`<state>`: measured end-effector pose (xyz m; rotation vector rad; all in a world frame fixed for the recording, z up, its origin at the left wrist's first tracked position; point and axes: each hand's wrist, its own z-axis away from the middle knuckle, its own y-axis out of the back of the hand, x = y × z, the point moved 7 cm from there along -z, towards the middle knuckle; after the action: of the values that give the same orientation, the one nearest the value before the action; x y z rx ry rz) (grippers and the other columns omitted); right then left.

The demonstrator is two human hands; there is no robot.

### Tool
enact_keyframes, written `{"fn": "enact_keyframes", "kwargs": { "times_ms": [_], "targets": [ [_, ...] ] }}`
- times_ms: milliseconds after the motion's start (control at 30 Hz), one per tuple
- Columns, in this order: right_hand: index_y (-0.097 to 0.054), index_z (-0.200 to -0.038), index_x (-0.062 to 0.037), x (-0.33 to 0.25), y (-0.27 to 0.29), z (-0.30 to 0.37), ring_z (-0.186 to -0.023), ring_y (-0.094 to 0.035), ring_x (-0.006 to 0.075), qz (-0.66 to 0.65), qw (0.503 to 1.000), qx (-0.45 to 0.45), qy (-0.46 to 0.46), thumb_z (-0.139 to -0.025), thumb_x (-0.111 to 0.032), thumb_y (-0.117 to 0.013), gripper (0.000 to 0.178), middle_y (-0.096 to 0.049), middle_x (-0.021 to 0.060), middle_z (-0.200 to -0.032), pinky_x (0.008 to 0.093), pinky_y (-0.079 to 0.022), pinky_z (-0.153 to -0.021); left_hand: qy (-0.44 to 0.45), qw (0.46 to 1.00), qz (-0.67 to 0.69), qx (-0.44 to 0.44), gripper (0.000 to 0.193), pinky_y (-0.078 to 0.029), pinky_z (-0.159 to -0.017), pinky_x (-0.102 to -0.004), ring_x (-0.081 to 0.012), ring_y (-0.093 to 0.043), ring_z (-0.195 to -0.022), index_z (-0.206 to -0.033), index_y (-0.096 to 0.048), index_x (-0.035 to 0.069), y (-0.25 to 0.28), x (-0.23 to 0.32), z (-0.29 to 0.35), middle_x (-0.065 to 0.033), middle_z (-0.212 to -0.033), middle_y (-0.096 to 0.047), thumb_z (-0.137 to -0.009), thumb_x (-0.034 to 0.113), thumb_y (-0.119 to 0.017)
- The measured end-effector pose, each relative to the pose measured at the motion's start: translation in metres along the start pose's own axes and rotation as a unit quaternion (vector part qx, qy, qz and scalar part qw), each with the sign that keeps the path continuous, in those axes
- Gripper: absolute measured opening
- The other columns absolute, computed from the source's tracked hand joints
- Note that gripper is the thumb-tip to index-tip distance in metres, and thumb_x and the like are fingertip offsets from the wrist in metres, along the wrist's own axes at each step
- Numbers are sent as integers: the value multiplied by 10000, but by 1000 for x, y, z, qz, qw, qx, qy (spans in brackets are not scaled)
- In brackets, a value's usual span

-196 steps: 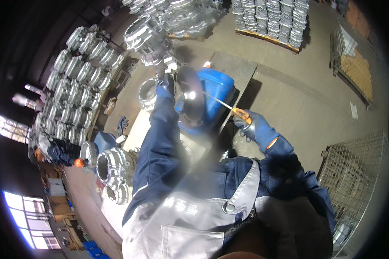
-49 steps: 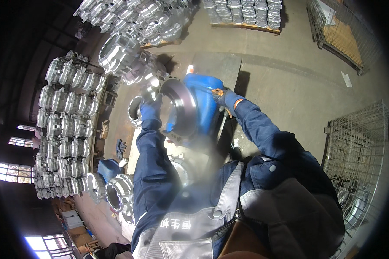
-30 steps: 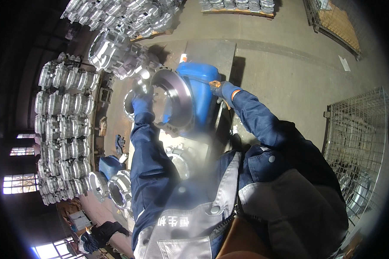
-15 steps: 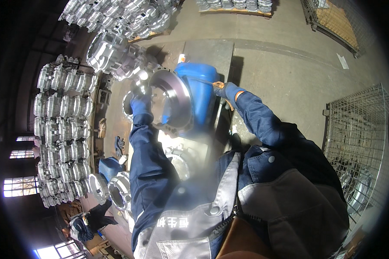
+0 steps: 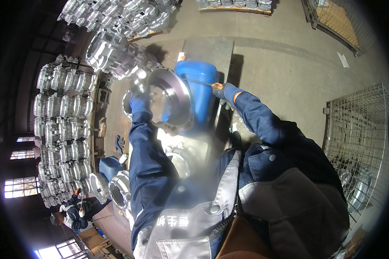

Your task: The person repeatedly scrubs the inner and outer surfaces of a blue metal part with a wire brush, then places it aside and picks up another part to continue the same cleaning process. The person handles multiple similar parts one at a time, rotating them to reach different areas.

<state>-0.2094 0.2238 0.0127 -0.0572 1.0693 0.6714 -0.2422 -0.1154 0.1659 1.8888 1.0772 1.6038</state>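
A large machined metal ring (image 5: 180,100) stands tilted on the workbench, against a blue plastic container (image 5: 205,97). My left hand (image 5: 139,96), in a dark glove with a blue cuff, is closed on the ring's left side; glare and haze blur its fingers. My right hand (image 5: 224,92), gloved too, is wrapped round the orange handle of a thin-shafted hand tool (image 5: 199,81). Its shaft reaches left across the blue container toward the ring's rim. Whether the tip touches the metal I cannot tell.
Another metal ring casting (image 5: 178,164) lies on the bench close to my body. Stacked castings (image 5: 65,116) line the left side. A wire cage (image 5: 354,134) stands at the right. At the lower left, a person (image 5: 75,213) holds a thin tool. A dark glove (image 5: 119,144) lies left of my forearm.
The ring and my left hand have shifted very slightly. My right hand has moved a little to the left with the tool. The person at the lower left has become more upright.
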Motion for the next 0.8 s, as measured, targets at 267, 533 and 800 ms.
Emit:
{"fn": "enact_keyframes", "kwargs": {
  "times_ms": [267,533,800],
  "targets": [
    [-564,-1270,-120,11,6,43,-928,-651,250,-109,985,118,-63,-946,-533,-429,542,-667,177,-1066,351,-509,-795,-24,998,-42,40,441,-499,-638,-368,-283,-668,-761,-1006,-635,-11,1,-7,-4,-192,-877,-681,-903,411,-558],
    [-578,-1261,-101,33,-11,36,-879,-644,271,-119,987,62,-89,-923,-568,-458,589,-666,167,-1033,352,-513,-778,-182,964,-193,35,242,-503,-706,-391,-324,-659,-805,-1140,-606,122,-6,-11,-1,-208,-942,-667,-940,231,-523],
    [-513,-1332,-119,22,-16,61,-936,-638,305,-70,991,-39,-109,-930,-491,-502,548,-642,141,-1149,378,-507,-809,121,976,174,46,610,-482,-589,-298,-167,-624,-715,-1250,-490,-55,6,39,23,-113,-917,-650,-839,354,-678]
  ]
}}
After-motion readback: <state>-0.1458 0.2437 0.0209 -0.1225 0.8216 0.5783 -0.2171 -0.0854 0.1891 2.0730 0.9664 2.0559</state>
